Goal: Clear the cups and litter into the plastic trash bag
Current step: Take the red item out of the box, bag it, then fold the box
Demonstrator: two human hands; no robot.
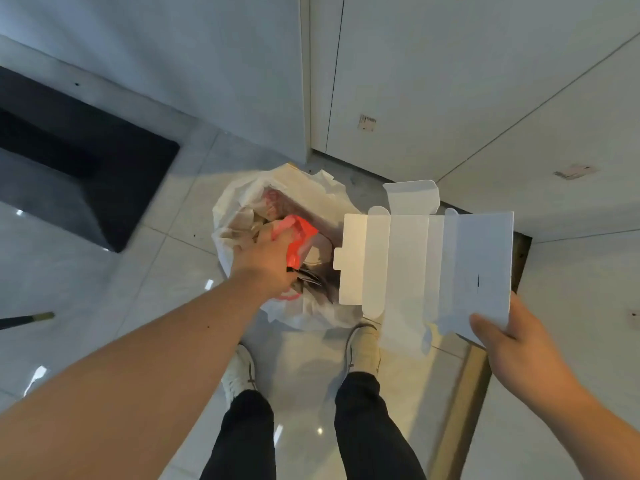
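Note:
A white plastic trash bag (235, 202) stands open on the floor in front of my feet, stuffed with paper and wrappers. My left hand (265, 261) reaches into its mouth, closed on a crumpled red wrapper (298, 237) together with some dark litter under the palm. My right hand (512, 344) holds a flattened white cardboard box (433, 265) by its lower right corner, unfolded and hovering over the right side of the bag.
White cabinet doors (450, 81) stand behind the bag. A dark mat (79, 168) lies on the tiled floor to the left, and a dark stick with a brass tip (31, 318) pokes in at the left edge. My white shoes (363, 348) stand just below the bag.

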